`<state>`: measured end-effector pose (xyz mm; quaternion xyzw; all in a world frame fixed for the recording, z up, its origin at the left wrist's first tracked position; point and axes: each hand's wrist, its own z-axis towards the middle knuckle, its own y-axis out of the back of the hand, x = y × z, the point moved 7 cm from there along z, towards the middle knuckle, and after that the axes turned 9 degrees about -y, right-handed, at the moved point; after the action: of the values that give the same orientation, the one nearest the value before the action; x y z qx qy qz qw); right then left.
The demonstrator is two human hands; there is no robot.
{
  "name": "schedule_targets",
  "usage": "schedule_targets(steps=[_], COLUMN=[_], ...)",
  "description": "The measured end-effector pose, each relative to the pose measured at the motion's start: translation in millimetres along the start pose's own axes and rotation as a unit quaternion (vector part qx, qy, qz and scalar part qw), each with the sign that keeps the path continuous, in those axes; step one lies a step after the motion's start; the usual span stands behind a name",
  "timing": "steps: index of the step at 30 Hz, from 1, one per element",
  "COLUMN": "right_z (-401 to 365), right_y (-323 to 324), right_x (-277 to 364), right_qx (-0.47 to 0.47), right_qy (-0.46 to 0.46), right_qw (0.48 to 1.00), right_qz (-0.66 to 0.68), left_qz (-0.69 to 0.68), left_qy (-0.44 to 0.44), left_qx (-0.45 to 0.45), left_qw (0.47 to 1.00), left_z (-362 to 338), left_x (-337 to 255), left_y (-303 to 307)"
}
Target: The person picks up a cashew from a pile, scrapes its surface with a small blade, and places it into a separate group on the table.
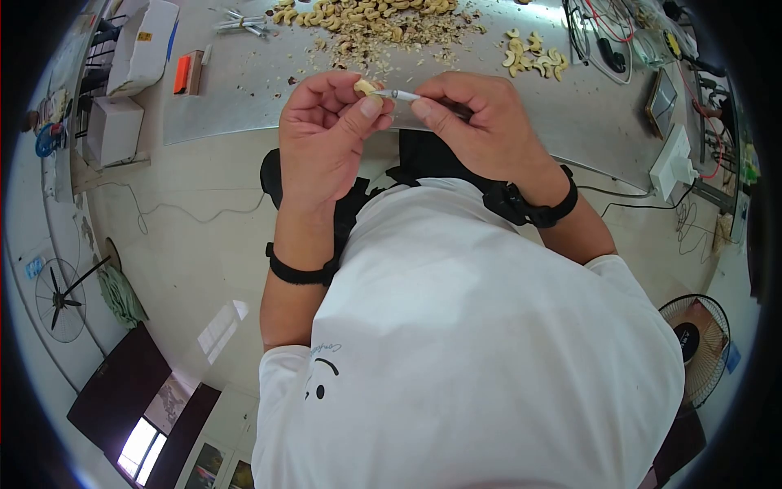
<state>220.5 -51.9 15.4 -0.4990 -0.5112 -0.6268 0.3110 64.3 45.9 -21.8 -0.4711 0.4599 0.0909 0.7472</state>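
Between the thumb and fingers of my left hand (326,134) is a pale cashew nut (366,86). My right hand (487,122) pinches a slim knife-like tool (401,95) with a whitish handle; its thin metal tip reaches the cashew, and its exact shape is too small to make out. Beyond my hands, a heap of cashews (375,11) lies on the metal table (236,106), with broken bits and skin flakes (383,41) on its near side. A smaller group of cashews (533,55) sits to the right.
At the table's left are an orange-and-brown box (188,72) and a bundle of thin whitish tools (241,23). Cables (607,41), a framed device (661,102) and a white power strip (673,161) occupy the right side. White boxes (142,49) stand beyond the left edge.
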Motion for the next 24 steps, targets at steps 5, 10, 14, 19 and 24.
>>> schedule_targets(steps=[5,10,14,19,24], right_z=[1.1,2.7,2.8,3.3,4.5], right_y=[-1.0,-3.3,-4.4,-7.8,-9.2], right_x=[1.6,5.3,6.5,2.8,1.5], right_qx=[-0.003,-0.009,-0.005,-0.003,-0.019], right_qy=[0.01,0.022,0.021,-0.002,0.01], right_qw=[1.0,1.0,1.0,1.0,1.0], right_qz=[-0.015,-0.016,-0.008,-0.005,-0.001], left_qz=[-0.002,-0.023,-0.057,-0.058,-0.048], left_qy=[0.008,0.009,0.004,-0.015,-0.032], left_qx=[0.004,-0.012,-0.021,-0.031,-0.033], left_qw=[1.0,1.0,0.998,0.998,0.998], left_z=[-2.0,-2.3,-0.9,-0.8,-0.4], left_x=[2.0,3.2,2.8,4.5,3.6], left_y=[1.4,4.1,2.4,5.0,6.4])
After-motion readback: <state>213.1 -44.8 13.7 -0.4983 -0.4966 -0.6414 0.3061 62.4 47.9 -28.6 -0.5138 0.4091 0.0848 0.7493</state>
